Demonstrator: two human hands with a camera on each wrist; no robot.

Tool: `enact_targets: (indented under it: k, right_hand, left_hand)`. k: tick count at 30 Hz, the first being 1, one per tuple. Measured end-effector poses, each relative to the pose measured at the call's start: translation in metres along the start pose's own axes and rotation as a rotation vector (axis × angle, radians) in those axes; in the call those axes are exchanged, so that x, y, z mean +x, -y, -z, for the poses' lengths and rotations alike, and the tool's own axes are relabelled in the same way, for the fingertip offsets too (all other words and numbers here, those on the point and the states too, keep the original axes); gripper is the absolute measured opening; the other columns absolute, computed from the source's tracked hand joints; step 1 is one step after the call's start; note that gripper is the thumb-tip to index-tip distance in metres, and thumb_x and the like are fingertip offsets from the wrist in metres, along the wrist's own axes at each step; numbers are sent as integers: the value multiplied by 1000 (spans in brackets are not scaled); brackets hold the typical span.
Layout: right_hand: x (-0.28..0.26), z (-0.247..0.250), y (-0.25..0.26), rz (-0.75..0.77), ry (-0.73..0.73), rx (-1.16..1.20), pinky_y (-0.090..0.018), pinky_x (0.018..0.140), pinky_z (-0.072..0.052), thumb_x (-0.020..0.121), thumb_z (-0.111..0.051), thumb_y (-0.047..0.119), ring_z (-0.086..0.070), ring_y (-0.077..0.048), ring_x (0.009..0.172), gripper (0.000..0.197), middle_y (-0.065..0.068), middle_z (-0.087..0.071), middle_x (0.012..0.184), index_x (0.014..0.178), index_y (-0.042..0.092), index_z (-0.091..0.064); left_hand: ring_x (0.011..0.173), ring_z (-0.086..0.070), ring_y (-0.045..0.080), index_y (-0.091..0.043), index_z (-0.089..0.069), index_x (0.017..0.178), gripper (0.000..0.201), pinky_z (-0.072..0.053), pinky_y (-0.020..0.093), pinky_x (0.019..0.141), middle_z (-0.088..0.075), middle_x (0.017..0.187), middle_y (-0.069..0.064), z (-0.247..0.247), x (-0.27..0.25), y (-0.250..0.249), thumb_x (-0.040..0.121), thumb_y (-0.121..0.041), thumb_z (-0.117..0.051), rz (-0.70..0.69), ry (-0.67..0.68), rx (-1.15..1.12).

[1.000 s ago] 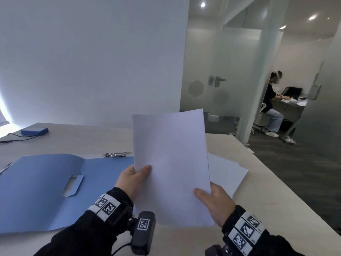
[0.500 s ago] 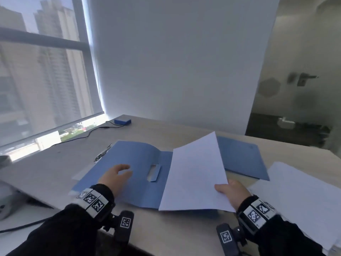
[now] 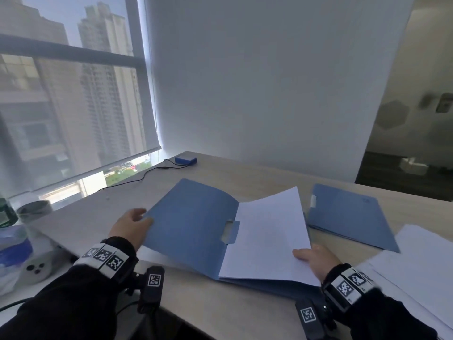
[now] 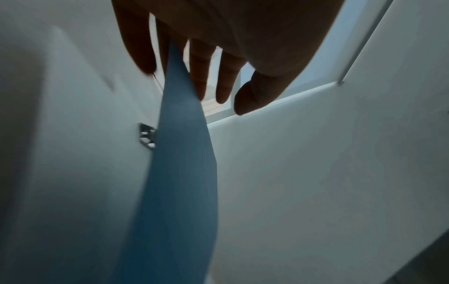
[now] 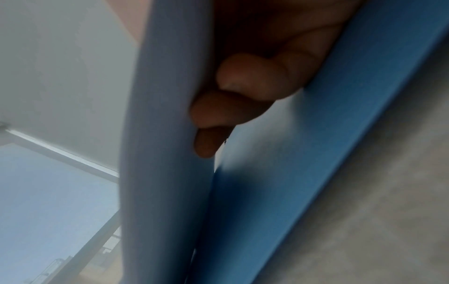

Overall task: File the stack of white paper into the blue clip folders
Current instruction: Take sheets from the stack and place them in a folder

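An open blue clip folder (image 3: 193,229) lies in the middle of the desk. My left hand (image 3: 133,223) grips the outer edge of its left cover, which is raised off the desk; in the left wrist view the blue cover (image 4: 179,173) runs between my fingers (image 4: 204,63), beside a metal clip (image 4: 145,135). My right hand (image 3: 315,258) pinches the near right corner of a white sheet (image 3: 267,236) held over the folder's right half. The right wrist view shows curled fingers (image 5: 243,92) under the sheet (image 5: 165,153). The paper stack (image 3: 426,266) lies far right.
A second, closed blue folder (image 3: 348,217) lies right of the open one. A small blue box (image 3: 185,160) with a black cable sits at the far desk edge by the window. A cup (image 3: 34,209), a bottle (image 3: 7,214) and a white device (image 3: 36,268) stand at the left.
My left hand left the sheet, moved to the folder's left cover and now lifts its outer edge. My right hand brought the sheet down over the folder's right half. The view swung left.
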State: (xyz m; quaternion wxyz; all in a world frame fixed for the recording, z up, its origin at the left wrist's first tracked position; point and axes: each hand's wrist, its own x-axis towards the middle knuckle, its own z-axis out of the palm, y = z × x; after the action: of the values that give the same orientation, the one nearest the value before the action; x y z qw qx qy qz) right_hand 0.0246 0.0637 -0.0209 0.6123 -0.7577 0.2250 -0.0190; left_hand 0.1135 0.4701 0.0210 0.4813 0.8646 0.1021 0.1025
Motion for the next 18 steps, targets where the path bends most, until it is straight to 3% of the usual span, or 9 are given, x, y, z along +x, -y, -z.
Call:
enact_targets:
  k: [2,5,7,9,12,14,15,18]
  right_hand:
    - [-1,-2,0,-9,6,12,-28,60,-50,86,-64,2,-68,-28,67,12,-12,-73,76,95,-5,-69]
    - [0,-3,-3,-22,5,61,-30,63,-52,86,-63,-1,-68,-27,64,6,-7,-74,65,87,-2,-68]
    - [-1,-4,-4,-27,9,79,-29,61,-52,87,-63,-1,-68,-26,62,5,-4,-73,60,85,0,-67]
    - [-4,-4,-1,-18,20,69,-28,59,-52,87,-63,0,-68,-25,61,5,-2,-73,60,88,0,-68]
    - [-10,-3,4,-11,26,-6,-26,59,-51,87,-63,1,-67,-24,63,6,-7,-71,70,91,0,-67]
    - [-13,-3,6,-6,22,-16,-29,65,-51,87,-62,1,-65,-27,70,10,-9,-69,77,96,-2,-66]
    - [-11,-3,5,1,43,-18,-29,67,-50,86,-62,2,-66,-27,72,13,-10,-69,79,98,-2,-66]
    - [-16,-1,7,-22,35,-41,-25,61,-47,80,-67,7,-64,-23,71,19,-6,-68,78,98,2,-65]
  left_hand:
    - [91,-63,23,-17,-58,123,36,-55,40,78,-67,116,6,11,-8,-21,87,-21,-59,-74,-66,-205]
    - [78,-67,22,-23,-63,111,25,-55,35,62,-71,101,4,20,-28,-61,88,-25,-57,-117,-27,-504]
    - [70,-68,23,-24,-66,102,22,-53,36,61,-75,93,1,18,-41,-84,89,-35,-53,-84,84,-669]
    - [66,-70,21,-20,-68,99,38,-52,35,61,-76,86,-1,5,-47,-96,93,-48,-43,-17,271,-739]
    - [77,-71,21,-17,-71,90,51,-53,43,78,-77,87,1,-32,-56,-99,95,-54,-36,96,525,-651]
    - [92,-67,21,-16,-71,98,37,-48,48,94,-75,102,2,-63,-61,-93,95,-43,-46,132,646,-489]
    - [100,-63,22,-15,-68,105,30,-46,45,97,-71,112,3,-78,-63,-88,94,-37,-52,144,675,-400]
    - [101,-53,25,-15,-62,116,25,-43,35,82,-59,114,6,-114,-70,-77,93,-25,-57,198,658,-234]
